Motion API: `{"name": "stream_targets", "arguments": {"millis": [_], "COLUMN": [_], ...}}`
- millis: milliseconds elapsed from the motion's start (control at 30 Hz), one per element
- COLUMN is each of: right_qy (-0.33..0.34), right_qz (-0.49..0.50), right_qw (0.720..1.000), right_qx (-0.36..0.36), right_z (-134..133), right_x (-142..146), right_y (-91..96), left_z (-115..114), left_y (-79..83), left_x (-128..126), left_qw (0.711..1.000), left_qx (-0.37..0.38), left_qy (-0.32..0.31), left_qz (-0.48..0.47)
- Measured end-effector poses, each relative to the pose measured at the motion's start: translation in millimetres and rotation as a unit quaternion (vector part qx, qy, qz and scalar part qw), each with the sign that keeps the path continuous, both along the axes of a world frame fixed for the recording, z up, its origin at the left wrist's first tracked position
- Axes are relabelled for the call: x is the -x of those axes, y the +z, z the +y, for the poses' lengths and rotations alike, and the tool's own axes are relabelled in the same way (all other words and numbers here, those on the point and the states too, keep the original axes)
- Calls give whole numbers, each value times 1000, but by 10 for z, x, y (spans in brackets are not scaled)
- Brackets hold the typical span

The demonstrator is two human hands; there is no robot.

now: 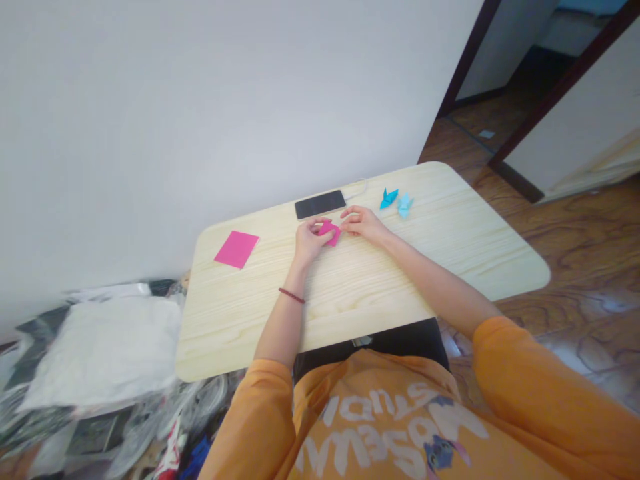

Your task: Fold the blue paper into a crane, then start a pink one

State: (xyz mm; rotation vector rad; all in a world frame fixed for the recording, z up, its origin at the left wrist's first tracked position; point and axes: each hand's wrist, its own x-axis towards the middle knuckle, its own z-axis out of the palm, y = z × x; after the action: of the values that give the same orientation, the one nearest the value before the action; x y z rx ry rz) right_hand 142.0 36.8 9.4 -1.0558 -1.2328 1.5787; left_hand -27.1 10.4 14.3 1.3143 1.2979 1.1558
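A small folded piece of pink origami paper (331, 233) lies on the pale wooden table in front of me. My left hand (311, 238) grips it from the left, with the thumb across its face and the fingers curled behind. At the paper's right corner, my right hand (361, 223) has its lower fingertips pinched at the edge, while one finger is raised above. How far the right fingertips overlap the paper is too small to tell. Off to the left rests a flat square of pink paper (237, 250), turned like a diamond.
A dark-screened phone (321, 205) with a white cable (359, 191) lies behind my hands. Two folded paper cranes, one teal (389, 199) and one light blue (405, 205), stand at the back right. The table (360, 293) meets a white wall; bagged items (105, 347) crowd the left.
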Motion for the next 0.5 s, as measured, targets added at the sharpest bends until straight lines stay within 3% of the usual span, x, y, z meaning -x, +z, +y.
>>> {"name": "stream_targets", "arguments": {"millis": [500], "right_qy": [-42], "right_qz": [24], "right_qw": [999], "right_qx": [-1], "right_z": [93], "right_x": [-57], "right_y": [-109], "left_z": [137], "left_y": [-56], "left_x": [386], "left_qw": [995], "left_qx": [-3], "left_qy": [73], "left_qz": [-75]}}
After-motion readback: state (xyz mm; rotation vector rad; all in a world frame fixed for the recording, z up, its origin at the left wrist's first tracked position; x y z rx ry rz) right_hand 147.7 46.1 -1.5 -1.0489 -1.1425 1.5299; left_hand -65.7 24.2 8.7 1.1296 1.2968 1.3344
